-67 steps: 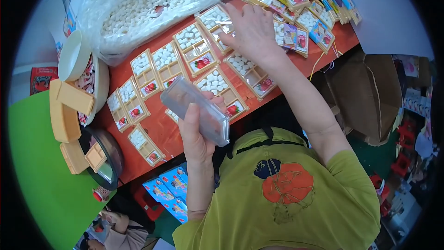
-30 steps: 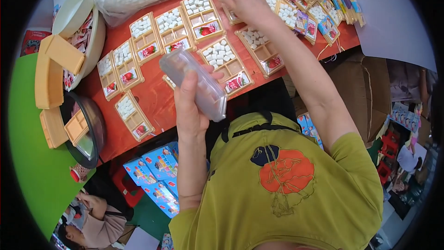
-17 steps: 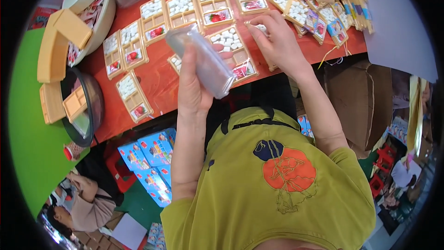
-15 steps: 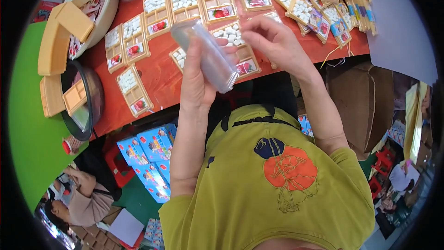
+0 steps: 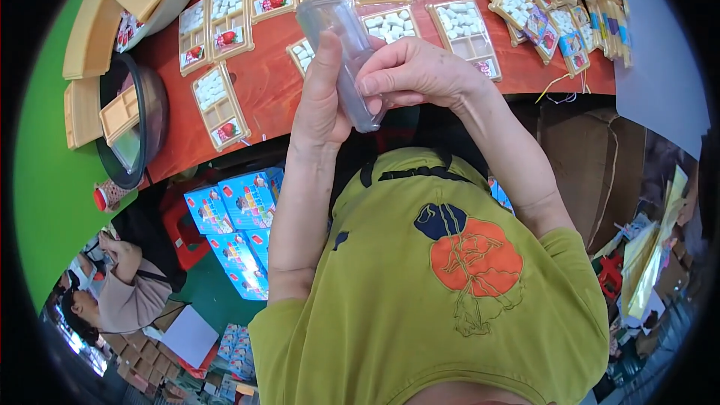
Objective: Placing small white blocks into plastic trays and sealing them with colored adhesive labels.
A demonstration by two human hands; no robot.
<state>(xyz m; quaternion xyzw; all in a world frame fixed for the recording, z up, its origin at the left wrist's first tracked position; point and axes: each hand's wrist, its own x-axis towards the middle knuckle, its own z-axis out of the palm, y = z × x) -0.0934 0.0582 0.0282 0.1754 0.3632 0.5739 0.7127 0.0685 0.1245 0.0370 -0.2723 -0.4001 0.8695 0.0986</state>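
A stack of nested clear plastic covers (image 5: 351, 75) is gripped in my left hand (image 5: 321, 101), tilted above the table's near edge. My right hand (image 5: 416, 75) pinches the stack's right edge between thumb and fingers; whether it has one cover separated I cannot tell. Beyond and around my hands lie peach-coloured compartment trays, among them a right tray (image 5: 463, 37), a partly covered middle tray (image 5: 390, 26) and a near-left tray (image 5: 219, 103). They hold small white pieces, and many have a strawberry-printed packet in an end compartment.
A red table (image 5: 274, 97) carries the trays, with a pile of filled packs (image 5: 547, 19) at right. At left are stacked peach trays (image 5: 90, 45), a dark-rimmed bowl (image 5: 155, 116) and a pale tub (image 5: 176, 7). Blue boxes (image 5: 240, 206), a cardboard box (image 5: 581, 157) and a seated person (image 5: 139, 292) are below.
My right hand has come left and down, from above the trays onto the cover stack. The view has shifted, so the table sits higher and the right tray is uncovered.
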